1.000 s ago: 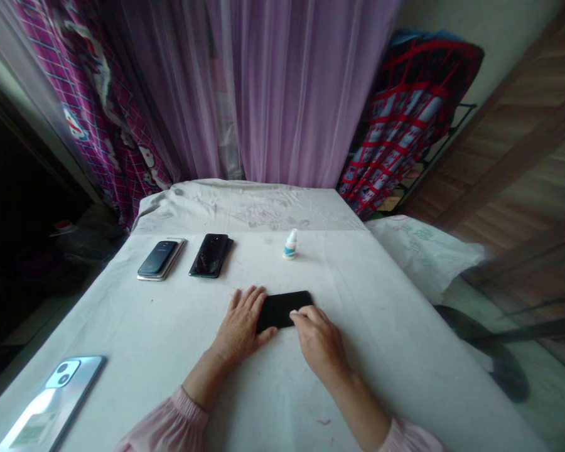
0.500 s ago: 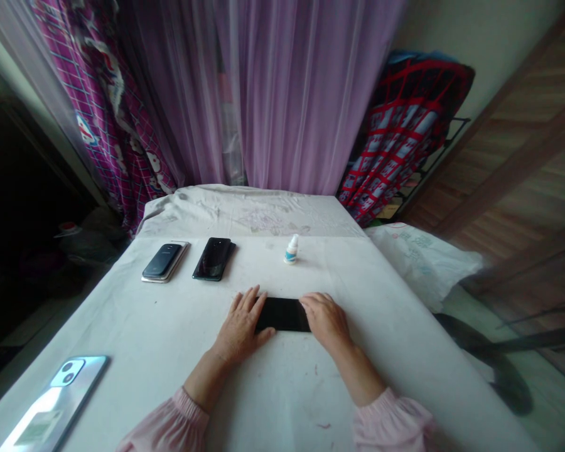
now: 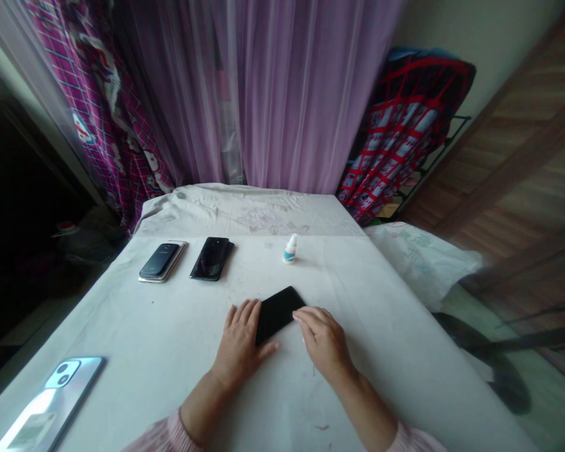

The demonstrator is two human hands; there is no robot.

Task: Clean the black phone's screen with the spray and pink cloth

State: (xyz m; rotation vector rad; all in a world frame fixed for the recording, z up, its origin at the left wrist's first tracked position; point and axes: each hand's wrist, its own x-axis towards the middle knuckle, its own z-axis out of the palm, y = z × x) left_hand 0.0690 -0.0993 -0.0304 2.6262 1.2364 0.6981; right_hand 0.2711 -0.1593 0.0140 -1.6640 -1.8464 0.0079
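Observation:
A black smartphone (image 3: pixel 279 316) lies on the white-covered table in front of me, tilted with its far right corner pointing away. My left hand (image 3: pixel 239 336) is round its left end, fingers along the far side and thumb by the near edge. At the phone's right edge, my right hand (image 3: pixel 324 336) has its fingers bent and pressed together. The fingertips meet the phone's edge; whether they pinch anything is too small to tell.
A small white dropper bottle (image 3: pixel 289 250) stands beyond the phone. Stacked dark phones (image 3: pixel 210 258) and another phone pair (image 3: pixel 160 260) lie back left. A silvery phone (image 3: pixel 59 402) lies near left. A plastic bag (image 3: pixel 419 260) is beside the table's right edge.
The smartphone has turned, its right end swinging away from me. My right hand has slid from its end to its near right edge, and my left thumb has shifted nearer.

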